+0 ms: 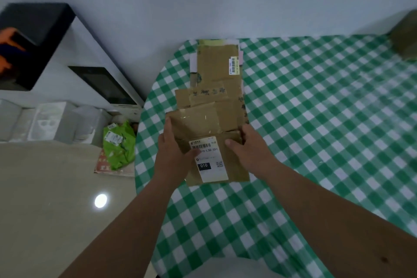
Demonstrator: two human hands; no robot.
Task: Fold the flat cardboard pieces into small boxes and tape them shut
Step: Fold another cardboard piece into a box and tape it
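Near the left edge of the tabletop (316, 119), which is covered in a green-and-white checked cloth, a flat cardboard piece (232, 165) is held between both hands; it bears a white shipping label (211, 160) with a barcode and the number 010, and a strip of clear tape shines across its upper flap. Its far end overlaps a stack of more flat cardboard pieces (216, 74) that runs away toward the wall, the farthest one carrying a small barcode sticker (233, 65). The left hand (174, 153) grips the left edge of the near piece, fingers wrapped along the side and the thumb lying on the label. The right hand (246, 149) pinches the right side, thumb on top of the cardboard and the fingers curled around its far edge. A brownish object (405, 36), too blurred to name, sits at the far right corner of the tabletop. Beyond the tabletop's left edge, on the floor, lie a green plastic parcel bag (118, 144), grey and white boxes (52, 122), and dark framed panels (103, 84) leaning by the wall.
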